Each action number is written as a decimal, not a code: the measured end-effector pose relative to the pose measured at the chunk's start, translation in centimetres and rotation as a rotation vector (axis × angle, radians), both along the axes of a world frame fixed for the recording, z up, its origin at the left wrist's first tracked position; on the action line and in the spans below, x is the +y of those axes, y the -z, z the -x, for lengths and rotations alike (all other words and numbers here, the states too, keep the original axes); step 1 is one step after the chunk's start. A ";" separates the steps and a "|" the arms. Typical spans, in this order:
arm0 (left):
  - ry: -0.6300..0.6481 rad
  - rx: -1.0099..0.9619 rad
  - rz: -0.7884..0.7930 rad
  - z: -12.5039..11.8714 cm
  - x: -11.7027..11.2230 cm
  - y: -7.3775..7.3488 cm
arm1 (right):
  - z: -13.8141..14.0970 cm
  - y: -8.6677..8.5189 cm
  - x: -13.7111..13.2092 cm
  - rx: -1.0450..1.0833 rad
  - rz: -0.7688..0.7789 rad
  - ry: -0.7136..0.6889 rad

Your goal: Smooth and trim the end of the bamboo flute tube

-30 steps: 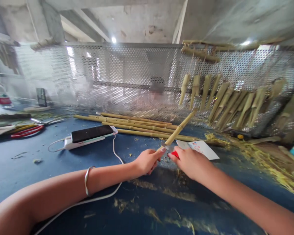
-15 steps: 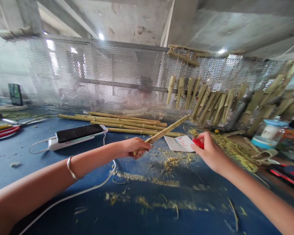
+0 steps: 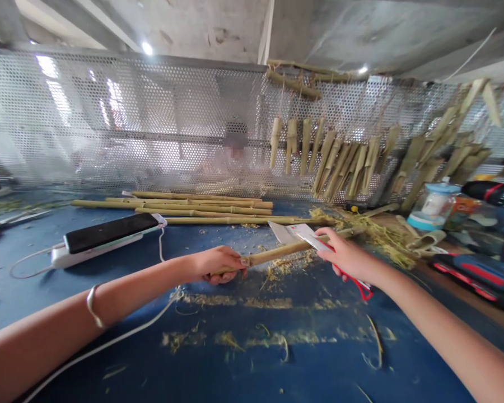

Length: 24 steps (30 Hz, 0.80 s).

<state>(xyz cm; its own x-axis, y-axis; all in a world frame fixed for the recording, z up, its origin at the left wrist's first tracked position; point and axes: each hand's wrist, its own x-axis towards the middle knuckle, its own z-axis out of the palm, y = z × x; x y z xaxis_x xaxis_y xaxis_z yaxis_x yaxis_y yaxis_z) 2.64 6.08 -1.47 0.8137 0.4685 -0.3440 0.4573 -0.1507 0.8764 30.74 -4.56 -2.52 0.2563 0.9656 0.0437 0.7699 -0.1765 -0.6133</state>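
My left hand (image 3: 224, 264) is closed around the near end of a bamboo stick (image 3: 277, 253), which slants up to the right above the blue table. In my right hand (image 3: 338, 254) is a red-handled blade (image 3: 313, 239); its flat, pale blade lies across the stick and its red handle end (image 3: 363, 290) sticks out below my palm. Whether it is a knife or a saw, I cannot tell. Behind the stick lies a white printed paper (image 3: 280, 231), partly covered by the blade. Yellowish shavings (image 3: 283, 270) are scattered below the stick.
Several bamboo poles (image 3: 201, 211) lie along the back. A black phone (image 3: 109, 231) rests on a white power strip (image 3: 63, 257) at left, with a white cable trailing forward. At right are a power drill (image 3: 479, 274) and a clear jar (image 3: 432, 207). Split bamboo pieces (image 3: 327, 162) hang on the mesh.
The bamboo stick has tilted down flatter. My right hand has turned, bringing the red-handled blade across the stick, its blade now showing. The view has shifted right.
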 end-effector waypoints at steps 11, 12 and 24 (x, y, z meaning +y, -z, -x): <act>-0.179 0.032 -0.907 0.1 -0.2 1.8 | 0.9 0.8 0.1 -0.043 0.005 -0.019; -0.168 0.031 -0.906 0.2 -0.2 1.7 | 0.8 0.8 0.1 -0.009 0.022 -0.017; -0.189 0.047 -0.902 0.1 -0.3 1.9 | 1.9 1.7 0.1 0.007 -0.003 -0.059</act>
